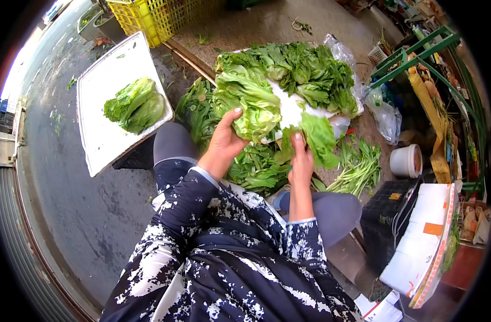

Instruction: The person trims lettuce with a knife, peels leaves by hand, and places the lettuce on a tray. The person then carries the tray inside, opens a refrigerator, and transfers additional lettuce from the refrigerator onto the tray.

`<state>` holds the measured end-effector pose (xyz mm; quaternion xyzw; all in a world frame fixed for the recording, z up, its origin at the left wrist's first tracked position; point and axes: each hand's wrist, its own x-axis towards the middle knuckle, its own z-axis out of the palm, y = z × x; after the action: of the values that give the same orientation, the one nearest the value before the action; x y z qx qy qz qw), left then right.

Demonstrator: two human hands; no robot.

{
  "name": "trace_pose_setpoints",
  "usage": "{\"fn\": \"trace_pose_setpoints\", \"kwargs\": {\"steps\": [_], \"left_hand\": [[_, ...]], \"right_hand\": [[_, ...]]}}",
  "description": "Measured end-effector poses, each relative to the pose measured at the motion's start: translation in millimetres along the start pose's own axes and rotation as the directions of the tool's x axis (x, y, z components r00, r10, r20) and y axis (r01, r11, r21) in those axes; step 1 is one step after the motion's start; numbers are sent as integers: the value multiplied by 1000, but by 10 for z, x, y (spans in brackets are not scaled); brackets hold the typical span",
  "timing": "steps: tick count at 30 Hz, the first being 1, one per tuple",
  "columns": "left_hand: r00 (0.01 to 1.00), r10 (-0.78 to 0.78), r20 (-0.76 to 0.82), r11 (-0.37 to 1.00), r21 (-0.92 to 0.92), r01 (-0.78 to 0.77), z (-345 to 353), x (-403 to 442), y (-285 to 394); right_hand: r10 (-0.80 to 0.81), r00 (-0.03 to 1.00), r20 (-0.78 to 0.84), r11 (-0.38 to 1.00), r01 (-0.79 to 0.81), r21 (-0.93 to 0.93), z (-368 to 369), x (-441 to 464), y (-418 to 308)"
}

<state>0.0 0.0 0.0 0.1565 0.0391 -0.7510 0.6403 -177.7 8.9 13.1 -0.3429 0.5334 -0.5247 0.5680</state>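
My left hand (224, 144) is wrapped round the lower left side of a green lettuce head (248, 104), held up in front of me. In my right hand (301, 163), thumb on top, are loose lettuce leaves (319, 137), apart from the head. Behind them, many more lettuces (304, 67) are piled on a white surface (290, 111). To the left, a single lettuce (135, 106) lies on a white foam lid (89, 102). Loose leaves (259, 163) lie heaped on the ground below my hands.
A yellow crate (149, 19) stands at the back left. On the right are green stalks (358, 169), a white bucket (405, 161), a plastic bag (384, 115), a green metal frame (417, 56), a black crate (388, 217) and a white foam box (423, 231).
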Motion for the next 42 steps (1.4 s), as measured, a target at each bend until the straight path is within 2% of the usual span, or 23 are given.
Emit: {"fn": "trace_pose_setpoints", "kwargs": {"steps": [3,5,6,8,9,11,13,15,17,19,20,21,23,26,27,28,29,33,35,37,39,40,42], "left_hand": [[999,-6,44,993,117,1,37,-29,105],[997,-50,51,992,115,44,80,-78,23],[998,-46,44,992,122,40,83,-97,-27],[993,-66,100,988,145,51,91,-126,27],[984,-90,151,983,171,63,125,-160,49],[979,-89,183,956,291,33,271,-347,65],[965,-141,222,899,436,32,374,-518,130],[947,-225,230,860,504,82,378,-590,300],[934,-352,-62,657,694,293,97,-467,536],[951,-41,-308,704,666,246,-50,-368,596],[959,81,-273,632,758,162,-140,-302,605],[958,90,-271,633,758,155,-127,-277,623],[996,-46,-80,800,594,85,-103,-245,603],[948,-165,272,814,581,-25,135,-130,517],[970,-196,141,803,592,76,35,-84,549],[991,-120,57,725,687,48,45,-15,559],[977,-209,-49,736,650,190,206,-44,630],[965,-259,25,912,335,236,49,130,796],[964,-262,-38,926,271,262,-58,194,1023],[990,-119,-69,962,238,132,70,187,1326],[990,95,-105,934,352,-53,78,209,1740],[983,183,-24,915,370,-162,-56,294,2011],[966,257,-27,889,398,-225,-358,401,2651]], "right_hand": [[-209,944,254,978,206,37,214,192,18],[-499,773,392,827,560,-50,281,244,-57],[-492,775,397,826,559,-67,196,258,-81],[-28,921,388,999,9,50,90,341,-56],[-27,921,388,999,10,47,45,376,35],[143,863,484,865,-346,362,-94,445,298],[148,805,575,756,-467,459,-169,492,467],[137,812,568,655,-504,563,-214,473,518],[153,835,529,645,-490,586,-187,399,423],[168,850,499,640,-479,601,-182,408,406],[136,821,555,625,-506,594,-202,437,418],[101,785,611,611,-534,585,-187,458,401],[131,793,595,633,-529,565,-208,428,356],[152,786,599,813,-444,376,-156,462,245],[201,799,566,849,-430,307,-71,406,121],[190,805,562,886,-387,256,14,387,3],[172,815,554,920,-334,206,99,384,-109],[193,778,598,968,-250,12,404,506,-403],[170,756,632,976,-217,-3,706,582,-406],[159,765,624,976,-218,18,1084,704,-467],[223,728,648,947,-319,31,1372,888,-378],[235,746,623,952,-306,7,1518,907,-348],[239,794,558,967,-245,-66,1608,992,-202]]}}
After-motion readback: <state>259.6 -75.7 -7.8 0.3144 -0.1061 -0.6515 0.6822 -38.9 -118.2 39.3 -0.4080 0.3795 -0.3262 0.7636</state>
